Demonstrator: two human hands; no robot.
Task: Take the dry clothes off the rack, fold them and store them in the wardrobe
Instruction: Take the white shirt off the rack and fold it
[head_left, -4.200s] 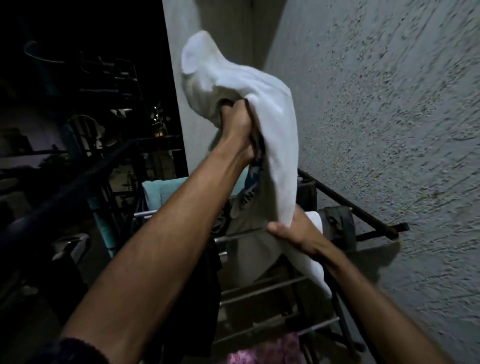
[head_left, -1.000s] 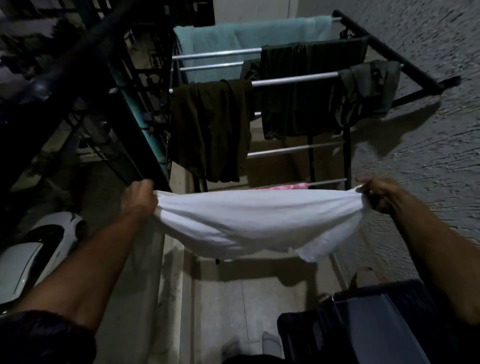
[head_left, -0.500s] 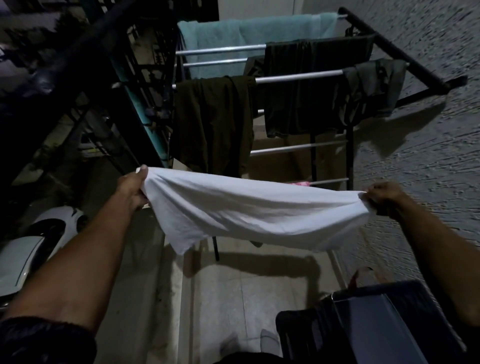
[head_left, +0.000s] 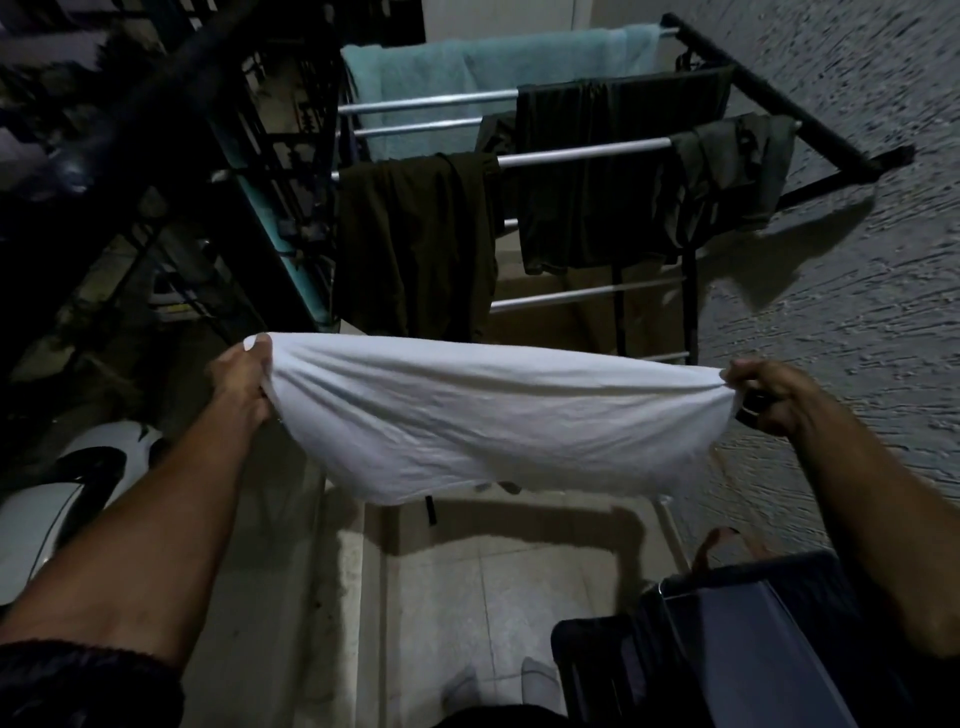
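Now, from the head camera, the white cloth (head_left: 493, 415) hangs stretched in the air, the left hand (head_left: 244, 382) pinching one end and the right hand (head_left: 769, 395) the other. Against half a second ago it is level and sags evenly, so folding can probably begin. Dark clothes (head_left: 421, 244) and a towel (head_left: 467, 78) wait on the rack (head_left: 582, 151). No writing is readable in this dim light.

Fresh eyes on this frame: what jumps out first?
The white cloth, bright against the dim scene, is stretched mid-frame between the left hand and right hand, each gripping an end. Behind it the drying rack holds dark garments and a teal towel on the far rail.
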